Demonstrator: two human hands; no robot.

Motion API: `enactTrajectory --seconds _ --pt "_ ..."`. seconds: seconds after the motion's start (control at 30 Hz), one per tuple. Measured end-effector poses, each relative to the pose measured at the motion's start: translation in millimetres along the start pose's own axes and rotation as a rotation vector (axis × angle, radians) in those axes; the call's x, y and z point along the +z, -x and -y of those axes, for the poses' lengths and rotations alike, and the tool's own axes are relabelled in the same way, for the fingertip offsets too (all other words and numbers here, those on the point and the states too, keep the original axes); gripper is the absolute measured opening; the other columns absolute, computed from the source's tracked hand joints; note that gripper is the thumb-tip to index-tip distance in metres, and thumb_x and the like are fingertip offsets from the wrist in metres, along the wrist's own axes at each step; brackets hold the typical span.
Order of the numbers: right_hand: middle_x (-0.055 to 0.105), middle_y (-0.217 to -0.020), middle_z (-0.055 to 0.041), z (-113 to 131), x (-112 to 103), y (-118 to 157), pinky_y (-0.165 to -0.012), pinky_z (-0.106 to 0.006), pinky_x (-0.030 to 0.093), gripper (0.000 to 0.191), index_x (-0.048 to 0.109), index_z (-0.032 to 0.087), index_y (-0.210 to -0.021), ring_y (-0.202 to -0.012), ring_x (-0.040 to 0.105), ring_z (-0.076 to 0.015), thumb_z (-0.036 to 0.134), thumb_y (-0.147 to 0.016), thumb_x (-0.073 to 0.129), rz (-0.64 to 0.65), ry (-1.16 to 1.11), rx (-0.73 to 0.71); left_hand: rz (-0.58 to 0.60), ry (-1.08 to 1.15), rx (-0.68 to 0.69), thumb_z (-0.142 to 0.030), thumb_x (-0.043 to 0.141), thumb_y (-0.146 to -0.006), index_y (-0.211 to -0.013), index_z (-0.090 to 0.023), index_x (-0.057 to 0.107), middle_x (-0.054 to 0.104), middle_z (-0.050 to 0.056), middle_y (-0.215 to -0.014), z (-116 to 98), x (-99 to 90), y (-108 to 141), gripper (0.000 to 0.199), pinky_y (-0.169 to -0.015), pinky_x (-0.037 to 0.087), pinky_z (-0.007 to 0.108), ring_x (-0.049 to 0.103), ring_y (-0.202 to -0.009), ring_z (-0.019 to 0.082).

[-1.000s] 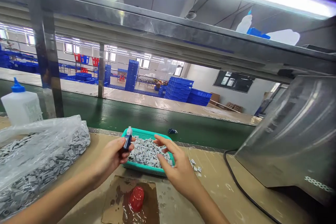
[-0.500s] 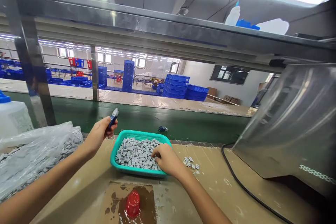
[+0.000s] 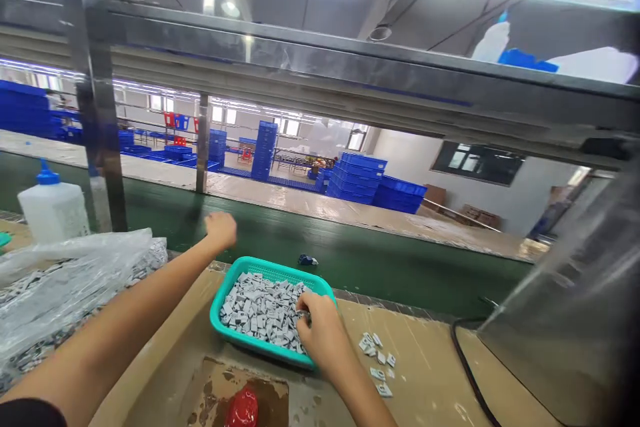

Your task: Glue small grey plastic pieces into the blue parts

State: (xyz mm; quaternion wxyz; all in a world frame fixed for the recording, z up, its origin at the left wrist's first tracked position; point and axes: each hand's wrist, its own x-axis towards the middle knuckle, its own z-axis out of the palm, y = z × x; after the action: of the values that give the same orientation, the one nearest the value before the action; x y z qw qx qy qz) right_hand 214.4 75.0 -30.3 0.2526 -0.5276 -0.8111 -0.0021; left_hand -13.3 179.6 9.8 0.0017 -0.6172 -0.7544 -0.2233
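My left hand (image 3: 221, 230) reaches over the green conveyor belt (image 3: 270, 225), its back toward me. Its fingers are hidden and blurred, so what it holds, if anything, does not show. At the right side of a turquoise plastic basket (image 3: 263, 355), my right hand (image 3: 320, 327) has thumb and forefinger pinched on a small grey plastic piece (image 3: 305, 314), partly covered by the fingers. Several similar grey pieces (image 3: 260, 307) fill the basket. A small dark blue part with a whitish tip (image 3: 307, 259) lies on the belt behind it.
Loose grey pieces (image 3: 377, 355) lie right of the basket. In front is a wet red object (image 3: 243, 407) on brown board. A plastic bag of pieces (image 3: 85, 280) and a white bottle (image 3: 54, 210) stand left. At right are a black cable (image 3: 467, 367) and metal housing (image 3: 565, 307).
The dark blue part with a white tip that showed in my left hand is out of sight, and that hand has turned over. My right hand has lifted slightly from the pieces. The view has shifted left.
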Motion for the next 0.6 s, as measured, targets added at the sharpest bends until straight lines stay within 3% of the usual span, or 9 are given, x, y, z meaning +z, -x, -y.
enactTrajectory --seconds 0.13,0.2,0.27,0.33,0.43,0.53,0.6 --pt "0.055 -0.071 -0.0056 -0.6 2.4 0.4 -0.063 -0.030 0.037 0.022 0.054 0.015 -0.068 -0.072 0.049 -0.0223 -0.004 -0.063 0.044 -0.010 -0.042 0.012 0.224 0.002 0.242 -0.031 0.049 -0.082 -0.114 -0.015 0.047 0.048 0.010 -0.118 -82.9 17.8 -31.4 0.036 -0.086 0.042 0.044 0.049 -0.103 0.022" --pt "0.055 -0.075 -0.0062 1.3 2.1 4.2 -0.067 -0.030 0.039 0.023 0.056 0.016 -0.069 -0.077 0.051 -0.0234 -0.003 -0.062 0.046 -0.041 -0.053 0.033 0.358 0.022 0.394 -0.031 0.049 -0.082 -0.110 -0.014 0.050 0.051 0.009 -0.113 -120.4 32.7 -25.2 0.032 -0.082 0.045 0.041 0.052 -0.098 0.020" --pt "0.055 -0.077 -0.0062 2.8 1.4 7.4 -0.065 -0.028 0.041 0.025 0.058 0.017 -0.069 -0.077 0.053 -0.0231 -0.003 -0.060 0.048 -0.090 -0.057 0.068 0.460 0.035 0.509 -0.030 0.049 -0.082 -0.106 -0.014 0.052 0.054 0.008 -0.108 -142.4 46.5 -13.1 0.028 -0.080 0.046 0.039 0.054 -0.094 0.018" --pt "0.054 -0.072 -0.0045 3.4 0.0 9.0 -0.058 -0.026 0.041 0.025 0.057 0.018 -0.067 -0.069 0.054 -0.0207 -0.004 -0.058 0.048 -0.140 -0.071 0.090 0.505 0.061 0.552 -0.029 0.049 -0.082 -0.104 -0.014 0.053 0.056 0.007 -0.104 -147.1 56.5 -6.8 0.027 -0.078 0.047 0.037 0.055 -0.091 0.017" --pt "0.049 -0.057 0.0005 4.5 -4.8 9.4 -0.047 -0.022 0.036 0.026 0.054 0.018 -0.064 -0.054 0.051 -0.0165 -0.004 -0.057 0.044 -0.168 -0.147 0.087 0.473 0.164 0.523 -0.029 0.050 -0.082 -0.103 -0.013 0.053 0.056 0.007 -0.102 -131.8 58.3 -11.2 0.027 -0.076 0.048 0.037 0.056 -0.089 0.017" --pt "0.050 -0.052 0.0022 4.7 -10.0 7.1 -0.042 -0.021 0.034 0.026 0.055 0.018 -0.067 -0.046 0.049 -0.0136 -0.003 -0.060 0.040 -0.151 -0.287 0.084 0.380 0.330 0.433 -0.032 0.047 -0.083 -0.103 -0.012 0.052 0.056 0.007 -0.097 -106.7 43.8 -11.3 0.028 -0.071 0.048 0.034 0.056 -0.083 0.015" --pt "0.055 -0.055 0.0009 4.1 -12.2 4.3 -0.044 -0.021 0.038 0.023 0.059 0.017 -0.070 -0.047 0.050 -0.0129 0.001 -0.063 0.043 -0.146 -0.390 0.094 0.345 0.440 0.374 -0.033 0.039 -0.087 -0.102 -0.012 0.050 0.056 0.005 -0.087 -90.6 28.8 2.3 0.029 -0.062 0.047 0.028 0.054 -0.071 0.012"
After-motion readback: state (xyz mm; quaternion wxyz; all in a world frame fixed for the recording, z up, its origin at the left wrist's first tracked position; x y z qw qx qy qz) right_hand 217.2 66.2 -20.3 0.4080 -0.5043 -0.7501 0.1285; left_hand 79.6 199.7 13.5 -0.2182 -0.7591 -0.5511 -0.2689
